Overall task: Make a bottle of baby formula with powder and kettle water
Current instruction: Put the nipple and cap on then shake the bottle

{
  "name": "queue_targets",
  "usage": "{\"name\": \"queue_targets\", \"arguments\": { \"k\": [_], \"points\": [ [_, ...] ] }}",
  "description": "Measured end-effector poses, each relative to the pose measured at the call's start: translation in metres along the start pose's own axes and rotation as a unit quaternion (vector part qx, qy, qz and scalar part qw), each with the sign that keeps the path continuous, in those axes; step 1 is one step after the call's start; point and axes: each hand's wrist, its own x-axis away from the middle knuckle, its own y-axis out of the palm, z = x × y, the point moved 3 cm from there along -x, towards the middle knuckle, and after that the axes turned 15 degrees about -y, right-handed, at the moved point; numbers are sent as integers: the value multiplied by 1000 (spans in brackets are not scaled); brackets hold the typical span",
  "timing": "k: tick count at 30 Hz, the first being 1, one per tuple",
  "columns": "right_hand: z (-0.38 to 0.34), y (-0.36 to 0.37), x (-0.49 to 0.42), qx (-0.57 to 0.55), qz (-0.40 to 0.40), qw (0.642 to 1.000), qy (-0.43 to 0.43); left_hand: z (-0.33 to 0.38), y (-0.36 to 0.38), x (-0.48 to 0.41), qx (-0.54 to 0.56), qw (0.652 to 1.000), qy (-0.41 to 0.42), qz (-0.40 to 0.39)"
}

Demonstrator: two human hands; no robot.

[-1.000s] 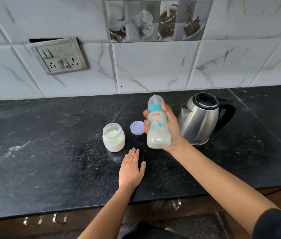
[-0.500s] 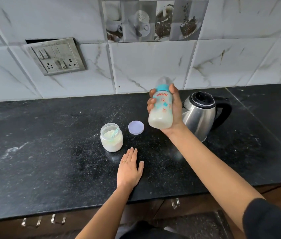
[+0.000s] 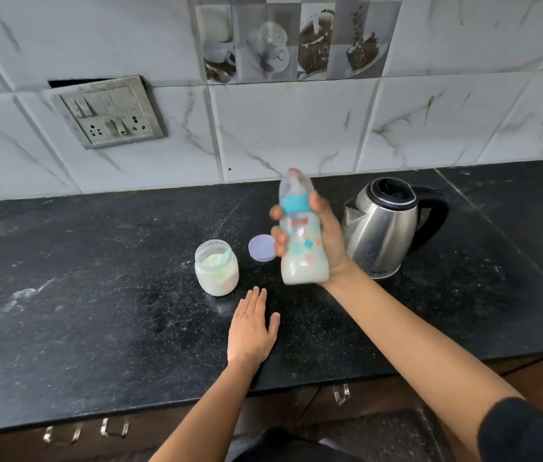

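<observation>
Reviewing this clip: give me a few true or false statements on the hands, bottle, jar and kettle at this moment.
1. The right hand holds the baby bottle above the counter. True.
2. The left hand grips the powder jar. False: it lies flat on the counter, apart from the jar.
3. The jar is open, with its lid lying on the counter behind it. True.
4. The bottle is empty. False: milky liquid fills its lower part.
5. The kettle lies tipped over. False: it stands upright.
</observation>
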Motion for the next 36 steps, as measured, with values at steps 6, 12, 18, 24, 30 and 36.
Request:
{"name": "queue_targets", "arguments": {
  "k": [6, 12, 18, 24, 30, 36],
  "points": [
    [6, -24, 7, -5, 66, 998, 13, 0, 1, 3, 3, 1000, -2, -6],
    [3, -41, 6, 0, 133, 991, 0, -1, 2, 1, 4, 1000, 0, -5],
    [16, -17, 28, 60, 59, 995, 54, -1, 1, 1, 8, 1000, -1, -8],
    [11, -37, 13, -29, 176, 984, 10, -1, 2, 2, 7, 1000, 0, -9],
    [17, -32, 26, 50, 181, 981, 48, -1, 1, 1, 9, 1000, 4, -3],
    [24, -20, 38, 83, 133, 984, 83, -1, 1, 0, 16, 1000, 9, -4]
  ]
}}
